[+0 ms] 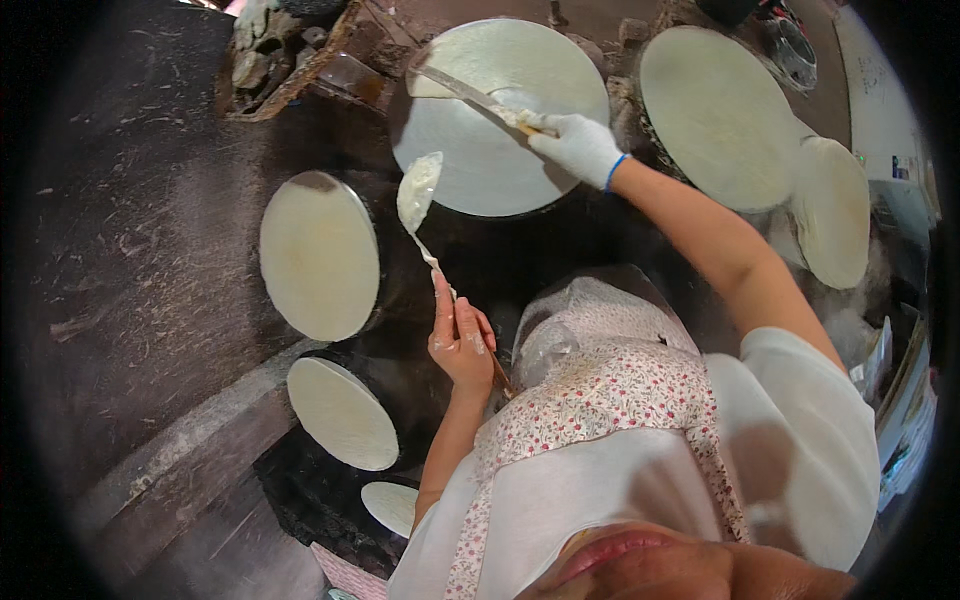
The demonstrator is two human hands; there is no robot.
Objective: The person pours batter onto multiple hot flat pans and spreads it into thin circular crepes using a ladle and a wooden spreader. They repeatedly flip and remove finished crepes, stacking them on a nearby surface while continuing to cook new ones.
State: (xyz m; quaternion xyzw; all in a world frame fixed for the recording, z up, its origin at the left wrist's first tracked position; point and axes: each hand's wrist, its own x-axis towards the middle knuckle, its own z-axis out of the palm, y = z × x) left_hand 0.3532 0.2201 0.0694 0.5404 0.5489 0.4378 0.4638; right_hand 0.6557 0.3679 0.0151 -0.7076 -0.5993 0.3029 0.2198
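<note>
My left hand (462, 340), bare and dusted with white, is closed around the handle of a ladle (418, 195) filled with thick white batter. The ladle hangs in front of the near left edge of a large round griddle (460, 165). In a white glove with a blue cuff, my right hand (580, 150) grips a long flat spatula (465, 90) by its wooden end. Its blade lies across the griddle, along the edge of a cream-coloured batter layer (510, 55) covering the far part. The near part of the griddle looks paler and smooth.
Pale round flatbreads on griddles stand to the right (715, 120) and left (320, 255), with a smaller round (343, 413) nearer me. Another round sheet (832, 212) is at the far right. A rough box of rocks or lumps (265, 55) sits at the back left.
</note>
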